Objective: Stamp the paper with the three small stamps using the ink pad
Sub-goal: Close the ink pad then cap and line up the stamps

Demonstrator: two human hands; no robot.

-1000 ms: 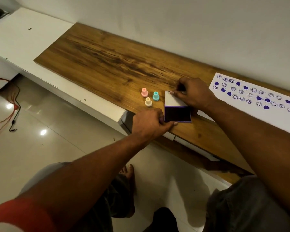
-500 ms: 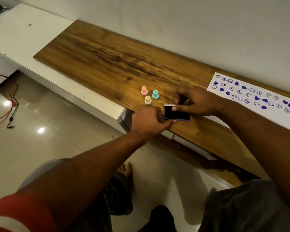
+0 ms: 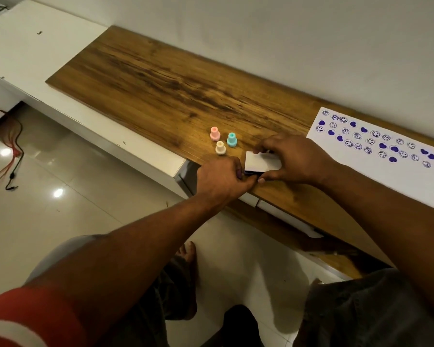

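The left hand [image 3: 221,181] curls its fingers against the near-left edge of the ink pad [image 3: 251,173] and pinches its base. The right hand [image 3: 293,159] arches over the pad from the far side, thumb and fingertips gripping the flat white rectangular lid [image 3: 262,162]. The lid lies tilted low over the pad, with only a thin sliver of dark purple showing at the near edge.

Just left of the hands stand the three small stamps, close together and upright. All are smooth, knob-shaped plastic: a pink stamp [image 3: 215,134], a teal stamp [image 3: 231,139] and a cream stamp [image 3: 220,148]. To the right, well apart from the pad, lies the white paper [image 3: 386,176]. It is flat, and its far half is covered with purple hearts and round smiley prints.

Everything rests on a long wooden board [image 3: 173,88] with dark streaked grain, set on a white cabinet top [image 3: 35,46] against a plain pale wall [image 3: 286,46]. Below lies a glossy tiled floor [image 3: 60,221] reflecting lights, with red wires [image 3: 13,131] at the left. A red sleeve [image 3: 23,316] and a bare foot [image 3: 187,251] show near the bottom.
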